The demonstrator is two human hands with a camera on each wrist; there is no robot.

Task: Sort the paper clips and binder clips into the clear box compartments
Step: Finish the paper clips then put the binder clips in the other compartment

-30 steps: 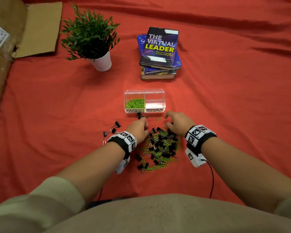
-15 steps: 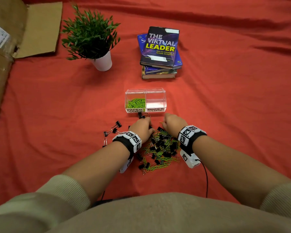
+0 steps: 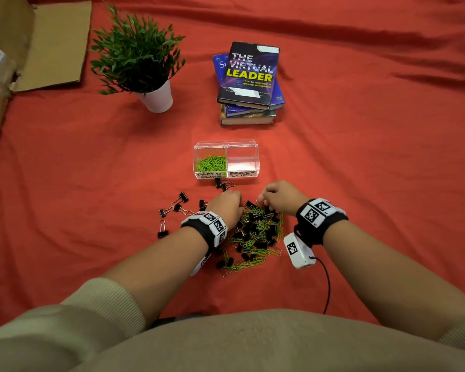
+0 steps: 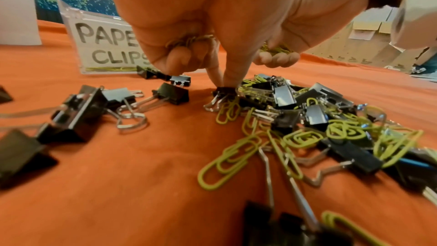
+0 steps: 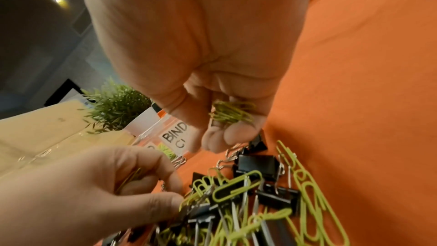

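Compared to a second ago, both hands have pulled in closer together over the pile, and the right hand has slid left so it now sits at the pile's upper edge, just below the box. Nothing else on the red cloth (image 3: 360,170) has budged.

Counts: one potted plant (image 3: 137,57) at upper left, a stack of three books (image 3: 249,81) at upper centre, one clear box (image 3: 226,160) in the middle with two compartments. The left one, labelled PAPER CLIPS, has a heap of green paper clips (image 3: 211,163) in it, too many to count. The right one, labelled BINDER CLIPS, has nothing in it that I can see.

The mixed pile (image 3: 255,234) sits just below centre: black binder clips with silver wire handles tangled up with lime green paper clips. About five loose binder clips (image 3: 172,210) lie to the left of it, and two more (image 3: 223,183) sit right against the box's front wall.

The left hand (image 3: 226,206) has green paper clips bunched in its curled fingers, with thumb and forefinger tips down on a black binder clip (image 4: 224,90) at the pile's edge. The right hand (image 3: 279,197) is curled around a small bundle of green paper clips (image 5: 232,112) too.
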